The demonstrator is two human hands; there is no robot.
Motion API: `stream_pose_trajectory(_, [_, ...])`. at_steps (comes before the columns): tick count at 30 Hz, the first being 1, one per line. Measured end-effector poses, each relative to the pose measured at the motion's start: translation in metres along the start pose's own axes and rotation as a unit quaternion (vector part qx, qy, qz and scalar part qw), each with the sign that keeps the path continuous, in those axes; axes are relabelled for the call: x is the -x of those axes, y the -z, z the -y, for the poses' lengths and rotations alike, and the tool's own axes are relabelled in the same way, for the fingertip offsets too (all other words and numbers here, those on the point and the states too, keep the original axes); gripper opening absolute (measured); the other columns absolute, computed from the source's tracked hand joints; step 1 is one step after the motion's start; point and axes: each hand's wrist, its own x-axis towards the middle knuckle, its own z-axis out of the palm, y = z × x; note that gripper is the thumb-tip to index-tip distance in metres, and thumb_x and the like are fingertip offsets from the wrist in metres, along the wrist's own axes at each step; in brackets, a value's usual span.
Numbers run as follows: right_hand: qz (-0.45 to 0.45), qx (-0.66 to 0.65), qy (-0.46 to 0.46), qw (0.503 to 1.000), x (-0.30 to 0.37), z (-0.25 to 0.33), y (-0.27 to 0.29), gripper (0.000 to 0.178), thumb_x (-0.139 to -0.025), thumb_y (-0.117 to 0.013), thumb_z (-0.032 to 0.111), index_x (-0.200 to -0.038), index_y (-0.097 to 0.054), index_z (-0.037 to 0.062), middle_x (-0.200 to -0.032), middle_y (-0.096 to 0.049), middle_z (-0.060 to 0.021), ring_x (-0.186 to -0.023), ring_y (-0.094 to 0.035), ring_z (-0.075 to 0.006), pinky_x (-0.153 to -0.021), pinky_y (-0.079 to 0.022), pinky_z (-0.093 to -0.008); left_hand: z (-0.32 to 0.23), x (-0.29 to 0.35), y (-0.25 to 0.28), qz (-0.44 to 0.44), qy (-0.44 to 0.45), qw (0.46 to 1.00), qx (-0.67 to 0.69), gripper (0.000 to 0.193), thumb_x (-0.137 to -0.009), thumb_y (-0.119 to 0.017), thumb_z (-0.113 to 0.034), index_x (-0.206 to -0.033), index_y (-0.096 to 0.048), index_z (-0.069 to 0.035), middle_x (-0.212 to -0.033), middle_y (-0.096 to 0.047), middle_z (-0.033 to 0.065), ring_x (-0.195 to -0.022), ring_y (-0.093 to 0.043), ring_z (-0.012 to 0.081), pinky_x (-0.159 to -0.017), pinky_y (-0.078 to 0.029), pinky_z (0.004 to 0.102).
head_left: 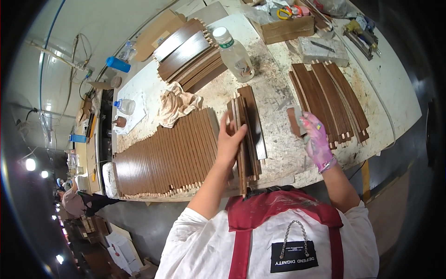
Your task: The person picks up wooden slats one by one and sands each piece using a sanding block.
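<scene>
My left hand (pixel 228 145) is bare and wraps round a narrow dark brown wooden slat (pixel 241 167), which stands on edge near the table's front. Right beside it lie a few more brown slats (pixel 253 118), partly covered by the held one. My right hand (pixel 318 142), in a stained pink glove, pinches a small flat piece, brown on one side and grey on the other, that looks like sandpaper (pixel 293 122). It is held above the table, apart from the slat. Just beyond this hand several slats with pale tenon ends (pixel 325 100) lie in a loose group.
A long row of brown slats (pixel 162 158) covers the table's left front. Behind it are a crumpled cloth (pixel 175 106), a stack of boards (pixel 188 53) and a clear bottle (pixel 237 58). A wrapped block (pixel 323 52) and a cardboard box (pixel 288 30) stand at the back right.
</scene>
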Motion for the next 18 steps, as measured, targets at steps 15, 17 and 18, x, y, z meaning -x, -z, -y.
stream_pose_trajectory(15, [0.157,0.474,0.415,0.761,0.05,0.088,-0.113,0.038,-0.075,-0.068,0.018,-0.109,-0.058,0.0042,-0.101,-0.058,-0.015,-0.089,-0.06,-0.0287,-0.075,-0.049,-0.0348,-0.025,0.038,0.014,0.151,-0.057,0.982,0.099,0.047,-0.086,-0.06,-0.021,-0.127,-0.044,-0.004,-0.116,-0.057,0.0069,-0.099,-0.054,0.0128,-0.088,-0.043,0.0284])
stream_pose_trajectory(17, [0.145,0.485,0.453,0.734,0.055,0.084,-0.123,0.035,-0.073,-0.068,0.015,-0.104,-0.059,0.0001,-0.092,-0.058,-0.0153,-0.084,-0.06,-0.0306,-0.072,-0.048,-0.0356,-0.024,0.038,0.013,0.13,-0.064,0.987,0.074,0.05,-0.086,-0.061,-0.019,-0.129,-0.043,-0.004,-0.116,-0.056,0.006,-0.1,-0.053,0.0125,-0.088,-0.042,0.0279])
stream_pose_trajectory(18, [0.144,0.487,0.453,0.732,0.057,0.083,-0.126,0.035,-0.073,-0.068,0.015,-0.104,-0.059,0.0001,-0.092,-0.058,-0.0153,-0.084,-0.06,-0.0306,-0.072,-0.048,-0.0356,-0.023,0.039,0.012,0.122,-0.087,0.987,0.061,0.051,-0.085,-0.062,-0.017,-0.13,-0.042,-0.003,-0.116,-0.056,0.0056,-0.1,-0.053,0.0119,-0.088,-0.042,0.027])
